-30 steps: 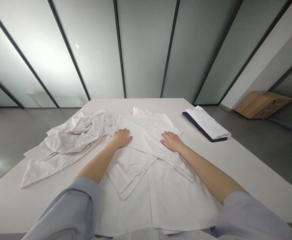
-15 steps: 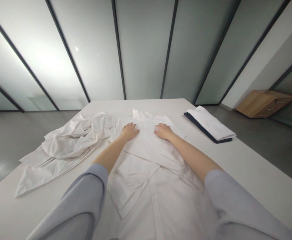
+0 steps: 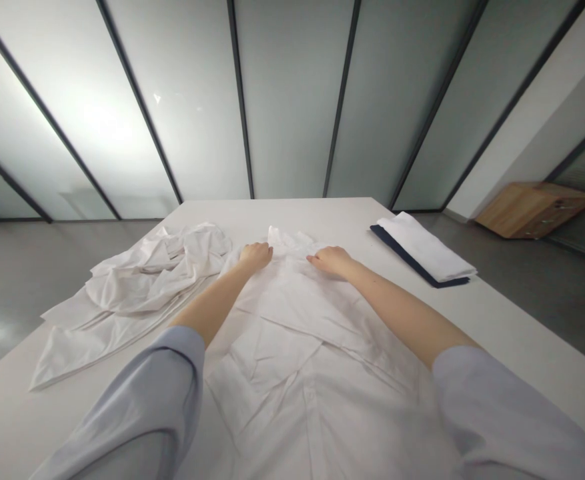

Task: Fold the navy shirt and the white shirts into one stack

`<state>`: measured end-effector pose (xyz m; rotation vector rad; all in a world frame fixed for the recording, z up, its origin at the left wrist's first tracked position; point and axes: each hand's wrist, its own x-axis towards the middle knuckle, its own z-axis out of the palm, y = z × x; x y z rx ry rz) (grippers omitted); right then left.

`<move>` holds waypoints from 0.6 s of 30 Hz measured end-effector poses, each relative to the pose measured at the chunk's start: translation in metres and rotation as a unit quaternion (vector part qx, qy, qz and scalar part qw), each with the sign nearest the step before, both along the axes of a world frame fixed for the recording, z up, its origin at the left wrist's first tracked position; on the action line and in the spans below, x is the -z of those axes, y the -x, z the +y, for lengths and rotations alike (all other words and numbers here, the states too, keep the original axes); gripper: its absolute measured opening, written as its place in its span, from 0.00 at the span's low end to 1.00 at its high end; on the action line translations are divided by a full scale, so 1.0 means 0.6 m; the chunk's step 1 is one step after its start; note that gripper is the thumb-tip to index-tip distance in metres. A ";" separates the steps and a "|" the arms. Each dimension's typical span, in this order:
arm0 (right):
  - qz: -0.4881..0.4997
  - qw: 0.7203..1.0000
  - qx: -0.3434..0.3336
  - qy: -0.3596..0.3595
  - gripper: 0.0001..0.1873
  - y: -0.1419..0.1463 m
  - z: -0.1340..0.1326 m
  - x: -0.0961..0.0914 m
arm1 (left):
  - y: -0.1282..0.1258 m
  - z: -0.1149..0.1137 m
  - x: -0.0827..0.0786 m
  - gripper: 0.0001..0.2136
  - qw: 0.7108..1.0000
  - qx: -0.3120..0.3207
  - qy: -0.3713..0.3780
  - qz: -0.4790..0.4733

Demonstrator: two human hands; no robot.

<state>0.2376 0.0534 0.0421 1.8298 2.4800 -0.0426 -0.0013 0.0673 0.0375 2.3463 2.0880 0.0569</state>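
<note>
Near the collar end of a white, thin, cotton-like shirt (image 3: 292, 300), the person's bare left hand (image 3: 256, 256) and bare right hand (image 3: 333, 260) had fingers curled down into the cloth, one per side; both seemed to pinch it, tho fingertips were hidden. By its look, the shirt was prob. light, limp, not fragile, slid easily & creased quickly; best hold was maybe at both shoulders, approx. level. It lay mid-table, lower part toward the person, w/ a strip like a button placket, what looked like sleeves crossed over the middle, & many wrinkles. Beneath was a smooth white table (image 3: 512, 333). Left of the shirt lay a crumpled heap of white cloth (image 3: 157, 273); well to the right, a folded white cloth (image 3: 427, 250) on a folded navy-blue cloth (image 3: 403, 253).
</note>
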 end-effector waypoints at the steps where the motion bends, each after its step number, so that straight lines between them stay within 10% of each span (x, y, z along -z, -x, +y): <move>1: 0.014 1.000 0.016 -0.003 0.28 0.002 0.014 -0.004 | -0.001 0.008 -0.004 0.19 1.000 -0.013 0.002 0.001; 12: 0.087 0.995 0.058 0.003 0.26 0.005 0.118 0.050 | 0.001 0.088 0.024 0.41 0.993 -0.039 0.068 -0.084; 18: 0.081 0.989 0.114 0.043 0.22 0.011 0.149 0.029 | -0.007 0.125 0.025 0.26 0.974 -0.099 0.094 -0.179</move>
